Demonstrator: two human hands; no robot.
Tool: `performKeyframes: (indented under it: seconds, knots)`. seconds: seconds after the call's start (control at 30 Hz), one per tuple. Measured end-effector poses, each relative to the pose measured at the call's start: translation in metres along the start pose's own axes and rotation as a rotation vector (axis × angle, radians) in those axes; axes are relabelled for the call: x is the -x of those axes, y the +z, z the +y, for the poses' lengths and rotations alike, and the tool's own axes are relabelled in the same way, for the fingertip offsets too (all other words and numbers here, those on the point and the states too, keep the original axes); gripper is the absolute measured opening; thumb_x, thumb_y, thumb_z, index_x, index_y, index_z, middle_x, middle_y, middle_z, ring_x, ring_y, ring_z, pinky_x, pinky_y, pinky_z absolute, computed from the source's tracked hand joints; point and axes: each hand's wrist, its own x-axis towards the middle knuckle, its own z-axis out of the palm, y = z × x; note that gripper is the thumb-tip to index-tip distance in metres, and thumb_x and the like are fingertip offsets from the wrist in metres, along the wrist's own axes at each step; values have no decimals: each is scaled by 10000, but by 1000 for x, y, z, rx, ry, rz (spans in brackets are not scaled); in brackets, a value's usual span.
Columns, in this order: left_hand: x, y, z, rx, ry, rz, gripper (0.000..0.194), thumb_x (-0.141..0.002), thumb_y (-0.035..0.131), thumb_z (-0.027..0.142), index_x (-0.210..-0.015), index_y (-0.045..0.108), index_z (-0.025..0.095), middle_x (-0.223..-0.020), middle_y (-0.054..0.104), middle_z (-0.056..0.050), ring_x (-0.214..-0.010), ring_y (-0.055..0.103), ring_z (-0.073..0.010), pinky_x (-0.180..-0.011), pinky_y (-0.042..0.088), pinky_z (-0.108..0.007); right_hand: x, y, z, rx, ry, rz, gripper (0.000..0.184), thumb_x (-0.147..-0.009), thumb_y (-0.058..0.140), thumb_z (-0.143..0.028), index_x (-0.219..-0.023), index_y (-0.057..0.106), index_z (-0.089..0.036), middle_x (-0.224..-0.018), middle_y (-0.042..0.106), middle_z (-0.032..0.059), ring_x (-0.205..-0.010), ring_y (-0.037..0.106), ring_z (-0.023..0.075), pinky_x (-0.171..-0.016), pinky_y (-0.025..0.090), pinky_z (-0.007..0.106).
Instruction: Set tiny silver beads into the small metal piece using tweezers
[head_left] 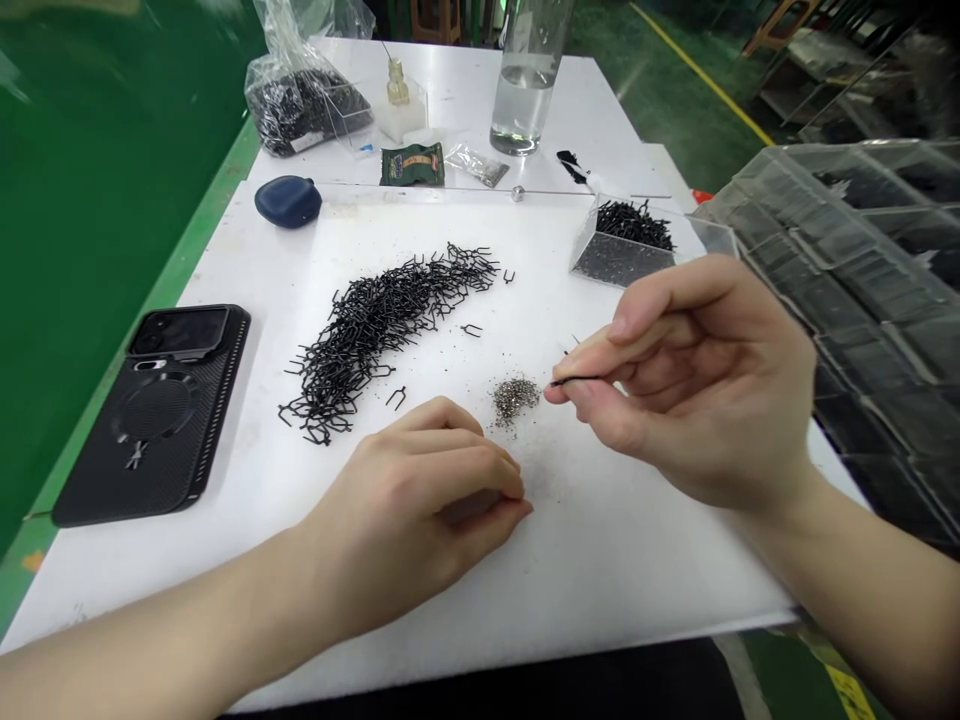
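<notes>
My right hand (pixel 697 400) is raised over the white board, pinching a thin black forked piece (pixel 576 380) between thumb and fingers. Left of it my left hand (pixel 435 490) is closed low over the board, its thumb and fingertips drawn together. Whatever those fingertips may hold is too small or hidden. Between and beyond the hands lies a little heap of tiny metallic bits (pixel 515 399). A long pile of black forked wire pieces (pixel 375 330) curves across the board behind my left hand, with a few loose ones around it.
At left lie a black phone (pixel 150 420) and a dark blue case (pixel 288 201). Behind stand a bag of black parts (pixel 300 105), a small bottle (pixel 397 85), a green packet (pixel 412 165) and a water bottle (pixel 523 110). A clear tray (pixel 622 260) and stacked bins (pixel 847 230) are at right.
</notes>
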Motion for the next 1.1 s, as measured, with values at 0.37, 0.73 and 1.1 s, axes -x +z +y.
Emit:
performKeyframes:
  seconds: [0.37,0.73,1.1]
  knots:
    - [-2,-12,12,-28,64,238,460,-1019,817,134,-1471,756,188,-1214,747,-70,-1105,693,-197,-1004,624,-339,4,-3,-6,-16,140,-54,397,-865,908,-22,-1052,703,-305,-896,807,-35,-837,855,180,-673,713,270]
    - [-2,-10,9,50,113,167,605,-982,786,90,-1572,722,214,-1267,768,-92,-1089,720,-235,-954,657,-428,3,-3,-14,-99,279,-64,436,-876,948,-8,-1025,698,-333,-905,815,-49,-907,866,164,-724,701,257]
    - [-3,-13,5,121,92,128,700,-1017,595,-57,-1614,695,294,-1304,756,-87,-1123,760,-201,-932,686,-331,-1,-5,-20,-130,451,-32,405,-841,997,-65,-934,711,-336,-863,848,-45,-867,875,208,-752,720,311]
